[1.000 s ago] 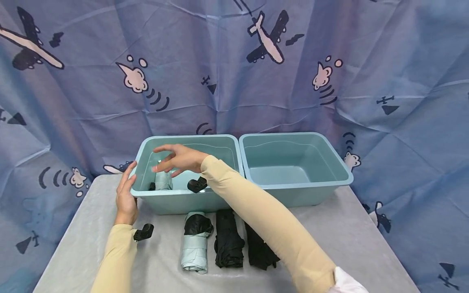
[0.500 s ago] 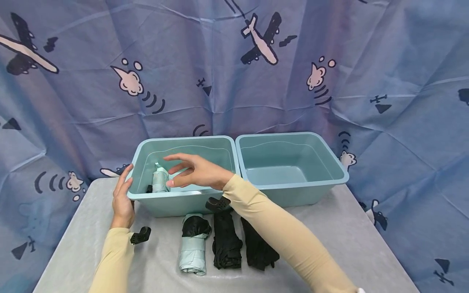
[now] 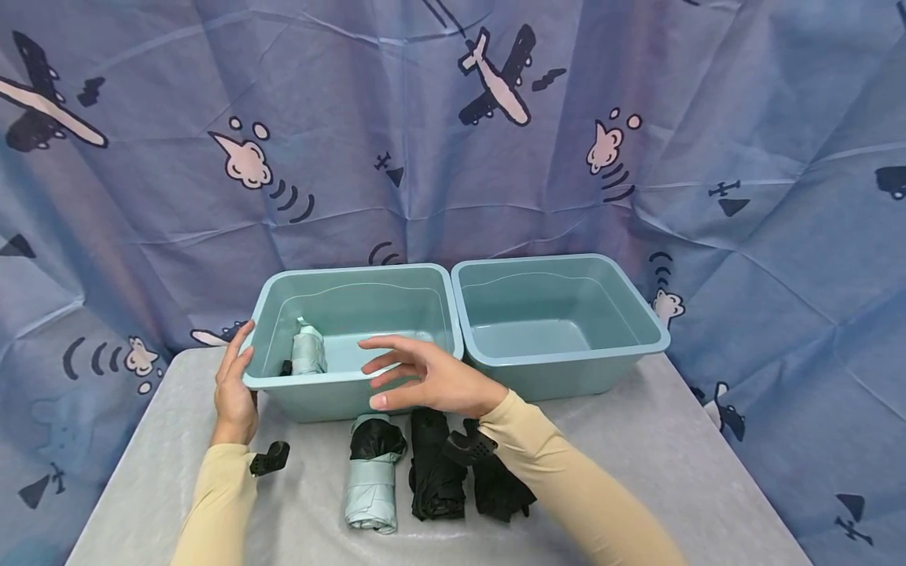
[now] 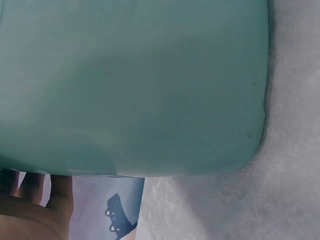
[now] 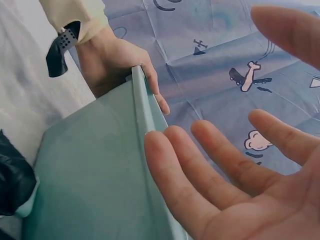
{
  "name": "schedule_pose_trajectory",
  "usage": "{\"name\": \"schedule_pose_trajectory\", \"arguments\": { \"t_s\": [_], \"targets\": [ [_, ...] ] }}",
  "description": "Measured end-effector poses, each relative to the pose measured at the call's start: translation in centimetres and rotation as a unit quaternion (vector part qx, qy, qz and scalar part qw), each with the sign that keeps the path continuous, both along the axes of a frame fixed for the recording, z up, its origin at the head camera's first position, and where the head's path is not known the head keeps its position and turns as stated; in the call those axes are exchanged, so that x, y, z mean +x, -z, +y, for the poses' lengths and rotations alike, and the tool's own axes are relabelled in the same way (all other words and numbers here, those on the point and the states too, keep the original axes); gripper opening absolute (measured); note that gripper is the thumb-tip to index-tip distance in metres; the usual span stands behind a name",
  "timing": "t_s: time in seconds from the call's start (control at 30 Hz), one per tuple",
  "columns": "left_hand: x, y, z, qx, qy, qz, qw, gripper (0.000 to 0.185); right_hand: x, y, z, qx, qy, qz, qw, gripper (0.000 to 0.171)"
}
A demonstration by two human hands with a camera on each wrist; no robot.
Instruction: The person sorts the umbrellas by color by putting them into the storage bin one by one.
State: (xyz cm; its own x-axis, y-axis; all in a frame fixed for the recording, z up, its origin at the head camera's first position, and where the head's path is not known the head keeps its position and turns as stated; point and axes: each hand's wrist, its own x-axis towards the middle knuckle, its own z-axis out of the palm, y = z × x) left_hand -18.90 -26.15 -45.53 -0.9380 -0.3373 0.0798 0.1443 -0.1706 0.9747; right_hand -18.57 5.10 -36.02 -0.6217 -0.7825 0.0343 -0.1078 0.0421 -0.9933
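My left hand (image 3: 236, 397) rests against the left end of the left teal bin (image 3: 354, 397), its fingers extended along the rim. In the left wrist view, fingers (image 4: 61, 195) lie beside the bin's wall. My right hand (image 3: 435, 380) hovers in front of that bin, holding nothing, fingers spread and loosely bent; the right wrist view shows its fingers (image 5: 175, 175) apart. Inside the left bin, near its left wall, lies a rolled pale-green folding umbrella (image 3: 308, 350). On the table sit another pale-green umbrella (image 3: 371, 491) with a black section and two rolled black umbrellas, the middle one (image 3: 435, 479) and the right one (image 3: 499, 487).
A second teal bin (image 3: 566, 358) stands against the right side of the first. Both are on a grey-covered table (image 3: 637, 448), before a blue curtain (image 3: 425, 118) printed with airplanes. Black wrist cameras, left (image 3: 270, 458) and right (image 3: 470, 444), stick out below the hands.
My right hand has moved out of the left bin, rightward and toward me, uncovering the pale-green umbrella there. My left hand has stayed at the bin's side. The head view has shifted slightly.
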Motion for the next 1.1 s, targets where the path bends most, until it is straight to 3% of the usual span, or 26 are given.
{"name": "schedule_pose_trajectory", "arguments": {
  "t_s": [0.27, 0.53, 0.77, 1.1],
  "targets": [
    [0.1, 0.1, 0.0, -0.009, 0.005, -0.002, 0.9999, 0.048, 2.1, 2.0, 3.1, -0.016, 0.018, 0.014, 1.000, 0.068],
    [0.2, 0.1, 0.0, -0.009, 0.005, 0.001, 0.9999, 0.048, 3.8, 5.0, 6.7, 0.020, 0.085, 0.043, 0.995, 0.065],
    [0.2, 0.0, 0.0, -0.007, 0.006, 0.003, 1.0000, 0.048, 5.0, 7.6, 9.9, 0.036, 0.148, 0.002, 0.988, 0.064],
    [0.1, 0.1, 0.0, -0.009, 0.010, 0.004, 0.9999, 0.048, 5.5, 9.7, 14.1, 0.062, 0.225, -0.025, 0.972, 0.063]
  ]
}}
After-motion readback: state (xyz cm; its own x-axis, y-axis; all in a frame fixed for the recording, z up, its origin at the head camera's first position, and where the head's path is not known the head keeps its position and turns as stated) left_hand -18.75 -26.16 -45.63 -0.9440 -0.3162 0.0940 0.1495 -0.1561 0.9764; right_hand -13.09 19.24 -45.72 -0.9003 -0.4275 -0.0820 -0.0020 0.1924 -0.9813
